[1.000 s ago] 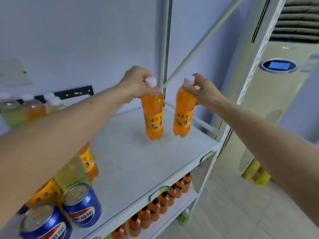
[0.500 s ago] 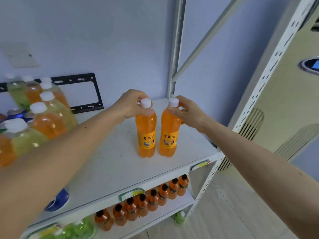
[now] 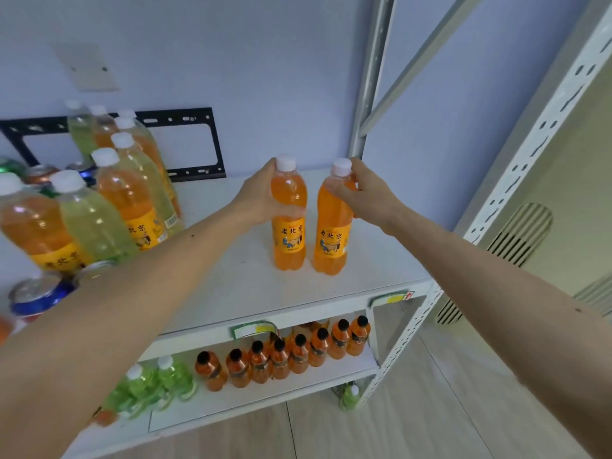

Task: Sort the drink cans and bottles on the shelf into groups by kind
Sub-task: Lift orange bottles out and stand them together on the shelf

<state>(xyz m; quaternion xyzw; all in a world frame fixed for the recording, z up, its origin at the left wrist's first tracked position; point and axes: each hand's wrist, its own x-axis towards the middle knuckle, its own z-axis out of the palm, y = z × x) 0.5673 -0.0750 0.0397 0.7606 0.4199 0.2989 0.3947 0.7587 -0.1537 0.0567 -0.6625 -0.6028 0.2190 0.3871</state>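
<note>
Orange bottles: left one and right one now stand on the shelf at frame centre, lowered since a second ago. Left hand grips its shoulder; right hand pinches the neck. White caps, yellow labels (Chinese characters), just beside each other.

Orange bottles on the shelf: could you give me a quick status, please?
Left hand grips left orange bottle. Right hand grips right orange bottle. Both upright on shelf. Nothing obstructing.

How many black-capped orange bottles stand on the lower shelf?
8 visible on the lower shelf, in a row from left to right; more may hide behind them.
</note>
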